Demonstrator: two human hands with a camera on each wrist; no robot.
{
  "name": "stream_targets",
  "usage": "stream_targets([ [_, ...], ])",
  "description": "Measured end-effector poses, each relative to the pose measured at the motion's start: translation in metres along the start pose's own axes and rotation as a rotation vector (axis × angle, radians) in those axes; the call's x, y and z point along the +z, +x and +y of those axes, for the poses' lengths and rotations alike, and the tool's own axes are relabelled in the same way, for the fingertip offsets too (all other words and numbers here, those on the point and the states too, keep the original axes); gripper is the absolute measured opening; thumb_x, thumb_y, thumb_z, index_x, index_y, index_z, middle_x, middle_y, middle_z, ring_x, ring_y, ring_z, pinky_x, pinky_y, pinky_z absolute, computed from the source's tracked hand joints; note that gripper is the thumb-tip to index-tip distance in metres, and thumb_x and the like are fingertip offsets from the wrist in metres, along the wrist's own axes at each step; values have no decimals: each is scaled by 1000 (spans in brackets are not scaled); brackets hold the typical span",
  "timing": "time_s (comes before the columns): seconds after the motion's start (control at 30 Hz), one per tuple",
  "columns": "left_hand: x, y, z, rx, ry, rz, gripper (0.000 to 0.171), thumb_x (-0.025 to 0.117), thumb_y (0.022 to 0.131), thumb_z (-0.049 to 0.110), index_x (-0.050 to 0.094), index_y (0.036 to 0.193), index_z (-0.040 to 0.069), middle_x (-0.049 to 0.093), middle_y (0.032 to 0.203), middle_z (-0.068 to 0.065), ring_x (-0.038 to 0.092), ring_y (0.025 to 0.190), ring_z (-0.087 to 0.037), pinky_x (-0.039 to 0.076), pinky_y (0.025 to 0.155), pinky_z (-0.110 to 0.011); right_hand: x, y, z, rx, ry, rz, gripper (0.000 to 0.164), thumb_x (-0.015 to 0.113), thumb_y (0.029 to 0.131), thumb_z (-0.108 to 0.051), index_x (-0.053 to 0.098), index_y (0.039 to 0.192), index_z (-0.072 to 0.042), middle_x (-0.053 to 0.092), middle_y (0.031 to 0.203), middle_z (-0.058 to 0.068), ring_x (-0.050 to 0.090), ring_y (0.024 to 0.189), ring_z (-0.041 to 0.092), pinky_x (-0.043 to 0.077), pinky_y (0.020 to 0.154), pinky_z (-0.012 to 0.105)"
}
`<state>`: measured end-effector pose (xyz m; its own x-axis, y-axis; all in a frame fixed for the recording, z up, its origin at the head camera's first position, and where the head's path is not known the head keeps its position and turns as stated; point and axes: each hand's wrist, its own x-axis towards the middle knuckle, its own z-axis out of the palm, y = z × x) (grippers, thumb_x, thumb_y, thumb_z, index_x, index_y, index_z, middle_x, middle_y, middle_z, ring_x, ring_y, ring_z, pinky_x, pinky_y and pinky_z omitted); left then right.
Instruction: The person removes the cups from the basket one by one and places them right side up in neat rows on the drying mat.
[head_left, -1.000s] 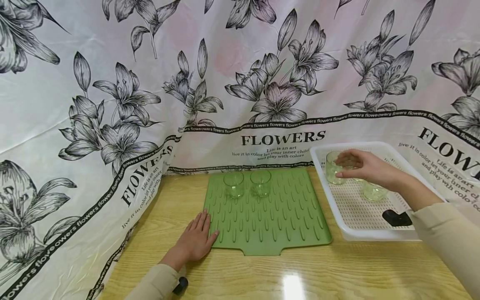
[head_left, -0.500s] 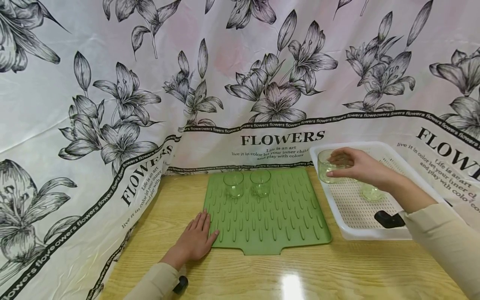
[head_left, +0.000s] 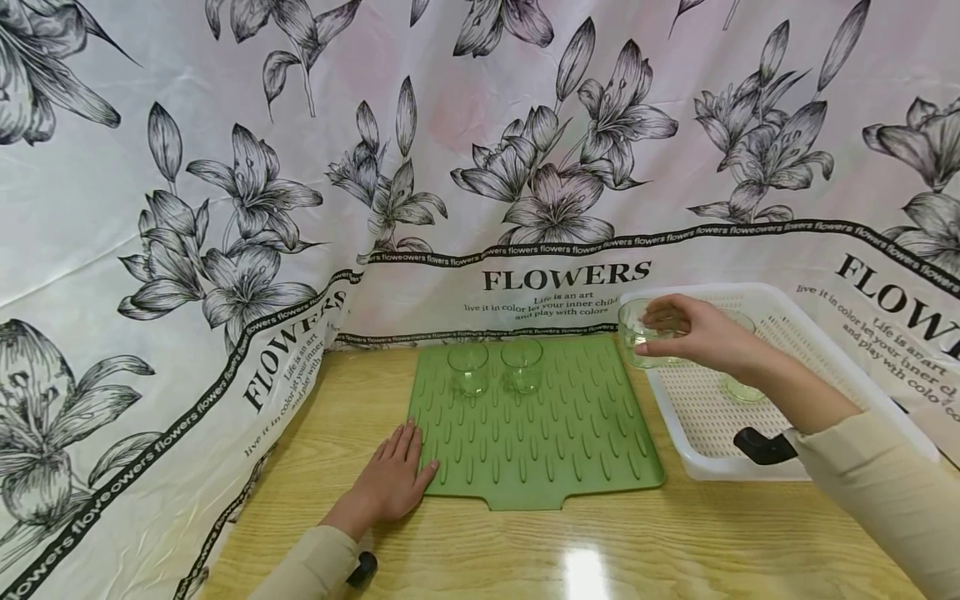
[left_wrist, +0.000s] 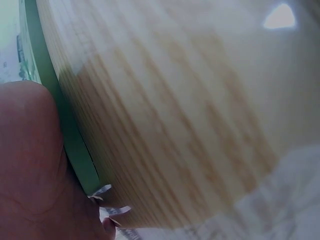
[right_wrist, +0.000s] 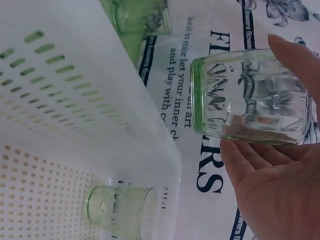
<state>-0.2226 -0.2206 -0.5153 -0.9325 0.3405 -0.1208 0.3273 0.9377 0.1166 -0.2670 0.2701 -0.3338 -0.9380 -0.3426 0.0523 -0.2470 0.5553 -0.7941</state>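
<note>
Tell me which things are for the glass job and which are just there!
For the job, it seems:
Held glass, pinched in the right hand
Two glasses on the green mat
Glass in basket
White basket
Left hand, at the mat's edge

Probably just there:
Flowery cloth
Wooden table

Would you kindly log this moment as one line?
right grip: holds glass near white basket; left grip: flat at edge of green mat; mat: two glasses; basket: another glass visible
</note>
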Motion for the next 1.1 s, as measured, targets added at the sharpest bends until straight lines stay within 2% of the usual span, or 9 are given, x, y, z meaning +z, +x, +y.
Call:
stream_targets([
  [0.33, -1, 1, 0, -4, 12, 18, 79, 24, 109, 59, 18, 163, 1, 8, 171, -17, 12, 157, -37, 19, 124, -55, 15, 2, -15, 11, 18, 21, 81, 82, 89, -32, 39, 147, 5, 49, 146, 28, 49, 133, 45, 43, 108, 60],
  [1.1, 2, 0, -1, -1, 6, 12, 78, 26, 110, 57, 17, 163, 1, 7, 171, -17, 11, 157, -37, 19, 124, -55, 49, 8, -33, 2, 56, 41, 81, 83, 87, -33, 42, 145, 5, 49, 145, 26, 47, 134, 44, 40, 111, 59],
])
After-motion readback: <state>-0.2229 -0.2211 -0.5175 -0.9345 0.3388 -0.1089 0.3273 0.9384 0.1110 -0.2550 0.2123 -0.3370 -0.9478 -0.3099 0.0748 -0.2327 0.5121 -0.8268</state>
